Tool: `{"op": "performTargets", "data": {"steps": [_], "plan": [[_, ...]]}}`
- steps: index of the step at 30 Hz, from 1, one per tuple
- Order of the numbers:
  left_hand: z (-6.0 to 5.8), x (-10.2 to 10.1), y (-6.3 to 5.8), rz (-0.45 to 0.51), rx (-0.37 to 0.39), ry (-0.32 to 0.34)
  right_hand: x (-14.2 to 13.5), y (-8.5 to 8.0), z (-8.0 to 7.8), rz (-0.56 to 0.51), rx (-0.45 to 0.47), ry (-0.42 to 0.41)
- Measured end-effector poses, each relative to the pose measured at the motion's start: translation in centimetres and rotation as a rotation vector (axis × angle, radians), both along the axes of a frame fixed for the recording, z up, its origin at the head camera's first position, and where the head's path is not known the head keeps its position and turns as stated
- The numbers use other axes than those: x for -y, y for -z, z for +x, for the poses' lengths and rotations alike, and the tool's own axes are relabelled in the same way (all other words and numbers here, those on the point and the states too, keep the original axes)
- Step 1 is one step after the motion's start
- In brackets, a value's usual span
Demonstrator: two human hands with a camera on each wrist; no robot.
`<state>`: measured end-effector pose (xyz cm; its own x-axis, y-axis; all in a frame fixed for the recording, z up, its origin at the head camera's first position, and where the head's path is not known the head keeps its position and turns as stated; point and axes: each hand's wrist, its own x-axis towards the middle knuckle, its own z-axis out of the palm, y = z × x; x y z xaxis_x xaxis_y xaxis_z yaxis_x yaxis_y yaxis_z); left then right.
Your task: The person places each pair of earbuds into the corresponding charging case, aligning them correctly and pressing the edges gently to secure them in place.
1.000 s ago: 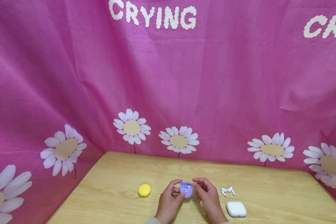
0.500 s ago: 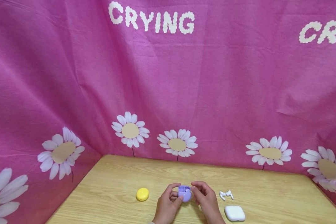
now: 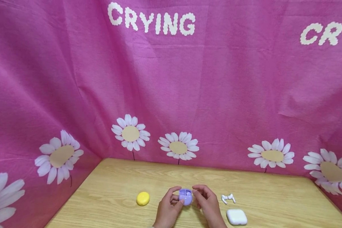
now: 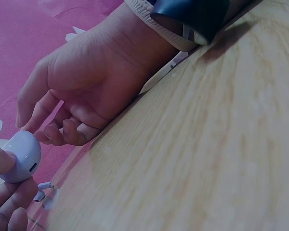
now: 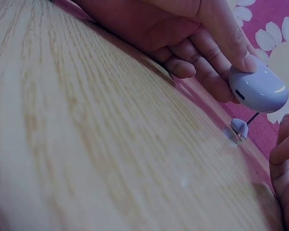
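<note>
A purple earbud case (image 3: 185, 197), lid raised, is held above the table in my left hand (image 3: 168, 209), thumb on its front and fingers behind. Inside, a small pale shape shows, too small to make out. My right hand (image 3: 207, 202) has thumb and index fingertips together at the case's right edge, pinching there; its other fingers curl loosely. From below, the right wrist view shows the case's underside with a dark port slot, and a small earbud (image 5: 240, 127) on the table beyond it. In the left wrist view, the right hand (image 4: 86, 86) reaches the case (image 4: 23, 154).
On the wooden table (image 3: 108, 205) lie a round yellow case (image 3: 143, 198) to the left, a pair of white earbuds (image 3: 228, 198) to the right, and a closed white case (image 3: 236, 217) nearer. A pink cloth (image 3: 216, 95) with daisies hangs along the back and sides.
The head view shifts slightly, moving everything in it a little left and down. Both hands stay at the purple case, with hardly any visible finger movement.
</note>
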<state>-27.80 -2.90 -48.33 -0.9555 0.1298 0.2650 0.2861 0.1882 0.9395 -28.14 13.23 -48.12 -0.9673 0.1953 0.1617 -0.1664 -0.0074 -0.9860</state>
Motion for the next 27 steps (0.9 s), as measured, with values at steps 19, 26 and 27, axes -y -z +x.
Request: {"op": "performTargets", "data": {"steps": [19, 26, 27], "plan": [[0.23, -0.03, -0.14, 0.035, 0.019, -0.006, 0.1, -0.04, 0.06, -0.001, 0.022, 0.005], [0.11, 0.06, -0.16, 0.019, -0.001, -0.046, 0.14, 0.25, -0.13, 0.107, 0.0, 0.008], [0.14, 0.08, -0.26, 0.018, -0.006, -0.054, 0.17, 0.18, -0.15, 0.145, 0.0, 0.012]]}}
